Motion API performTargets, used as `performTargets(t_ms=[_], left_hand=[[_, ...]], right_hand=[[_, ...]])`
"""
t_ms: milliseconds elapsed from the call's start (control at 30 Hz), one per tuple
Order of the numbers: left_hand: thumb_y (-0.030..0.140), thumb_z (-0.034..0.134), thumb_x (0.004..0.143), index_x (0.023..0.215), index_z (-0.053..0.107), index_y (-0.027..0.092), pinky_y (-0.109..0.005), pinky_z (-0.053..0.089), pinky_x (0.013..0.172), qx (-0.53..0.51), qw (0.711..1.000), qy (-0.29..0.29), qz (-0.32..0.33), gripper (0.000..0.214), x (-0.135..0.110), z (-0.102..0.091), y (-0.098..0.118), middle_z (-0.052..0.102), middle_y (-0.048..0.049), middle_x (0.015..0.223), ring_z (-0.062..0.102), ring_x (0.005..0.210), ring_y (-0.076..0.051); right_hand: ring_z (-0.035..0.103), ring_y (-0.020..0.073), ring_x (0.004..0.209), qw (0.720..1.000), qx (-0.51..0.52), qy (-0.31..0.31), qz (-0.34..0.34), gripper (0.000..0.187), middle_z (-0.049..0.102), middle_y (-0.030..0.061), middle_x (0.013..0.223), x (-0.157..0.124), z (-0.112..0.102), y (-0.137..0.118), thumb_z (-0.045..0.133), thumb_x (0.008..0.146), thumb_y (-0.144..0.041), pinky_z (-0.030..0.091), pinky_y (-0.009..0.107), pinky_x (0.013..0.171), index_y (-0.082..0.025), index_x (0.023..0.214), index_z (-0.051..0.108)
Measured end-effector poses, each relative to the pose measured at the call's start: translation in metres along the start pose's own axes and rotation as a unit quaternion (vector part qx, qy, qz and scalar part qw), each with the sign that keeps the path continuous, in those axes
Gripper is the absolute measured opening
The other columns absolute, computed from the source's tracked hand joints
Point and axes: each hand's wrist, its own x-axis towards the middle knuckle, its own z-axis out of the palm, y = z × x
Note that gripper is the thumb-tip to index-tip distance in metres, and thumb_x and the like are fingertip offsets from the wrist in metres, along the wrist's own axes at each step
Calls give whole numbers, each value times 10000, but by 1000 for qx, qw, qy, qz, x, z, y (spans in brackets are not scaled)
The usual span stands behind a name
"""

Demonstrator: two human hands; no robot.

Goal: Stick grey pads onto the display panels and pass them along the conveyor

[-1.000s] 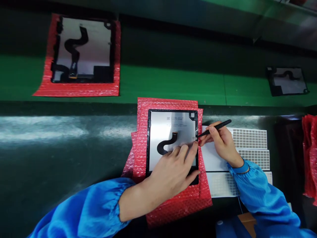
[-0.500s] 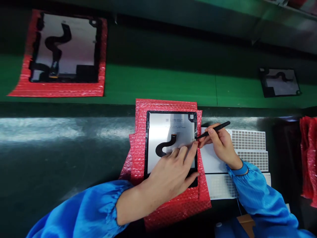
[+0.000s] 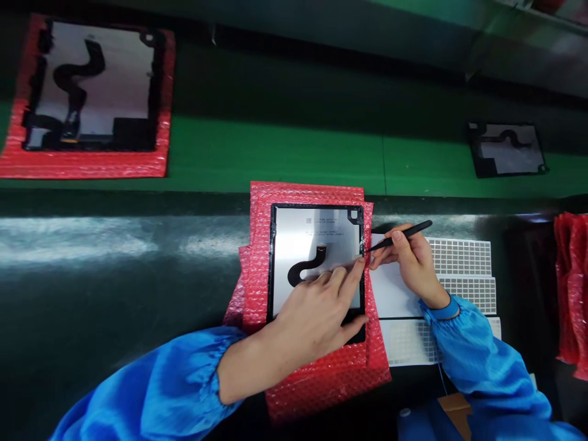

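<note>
Display panel lies under my left hand, fingers loosely spread, grasping nothing, apparently steadying it. My right hand pinches a black pointed tool, tip beside the panel's edge. Red bubble wrap beneath likely cushions the panel.

Single cam, worn on the head, faces fwd & down over bench; wide-angle look. Near: L hand & R hand, below & rt of ctr, sleeves coming up from btm edge. Farther off: green strip across upper half. Pic squeezed vert. by a qtr.
</note>
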Motion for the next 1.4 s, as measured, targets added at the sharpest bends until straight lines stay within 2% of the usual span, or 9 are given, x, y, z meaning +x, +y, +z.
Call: performTargets(t_ms=[167,300,400,467,600,700,900,1067,1400], left_hand=[[525,717,921,1602,411,65,-380,589,672,-33,998,-46,-30,877,4,-5,-5,753,-202,1256,771,883,-300],[723,657,892,1636,377,81,-448,596,732,-21,991,-114,-71,1022,8,-22,2,758,-206,1234,775,922,-364],[831,639,832,1636,357,29,-453,587,728,4,988,-119,-95,1171,12,-29,13,722,-252,1281,754,998,-396],[812,651,843,1609,381,-15,-440,584,746,26,993,-82,-87,1159,11,-26,24,707,-262,1271,725,1062,-395],[705,668,906,1507,542,13,-459,542,979,25,995,19,91,925,-6,-4,54,688,-242,1322,659,1207,-381],[705,680,897,1409,649,44,-479,447,1126,17,980,34,196,837,-31,12,79,663,-228,1425,608,1319,-389],[865,598,840,1449,639,35,-502,281,1243,47,982,6,184,1030,-64,35,92,556,-260,1571,508,1461,-420],[880,571,842,1493,596,9,-514,175,1294,60,981,-3,183,1087,-66,47,89,479,-278,1626,443,1518,-420],[853,626,824,1511,580,20,-512,188,1293,51,979,-12,196,1081,-64,48,86,452,-267,1650,425,1526,-428]], right_hand=[[752,186,531,997,-14,67,-42,381,752,-11,727,-10,-13,-30,642,989,-658,631,301,493,-286,996,563],[777,189,577,985,-34,119,-122,286,775,0,750,-46,-39,-52,647,1035,-554,647,299,524,-271,1020,607],[791,194,599,980,-58,132,-139,231,798,10,778,-83,-62,-45,649,1058,-476,667,304,540,-248,1036,619],[800,198,621,981,-80,128,-119,201,806,16,804,-108,-75,-32,651,1066,-436,679,311,557,-238,1051,619],[809,210,666,985,-119,114,-53,205,803,32,818,-152,-86,-1,623,1081,-437,689,331,601,-232,1077,616],[815,219,703,988,-125,91,-22,216,804,37,811,-173,-77,18,596,1092,-449,695,354,662,-234,1110,611],[824,223,764,992,-113,55,-28,226,796,42,839,-170,-46,39,548,1110,-458,687,362,706,-239,1140,594],[820,228,793,984,-173,32,-29,245,776,32,815,-155,-39,42,524,1116,-479,667,373,746,-241,1136,582],[822,255,825,973,-229,24,2,300,782,39,779,-148,-36,27,505,1110,-533,655,395,758,-240,1098,569]])
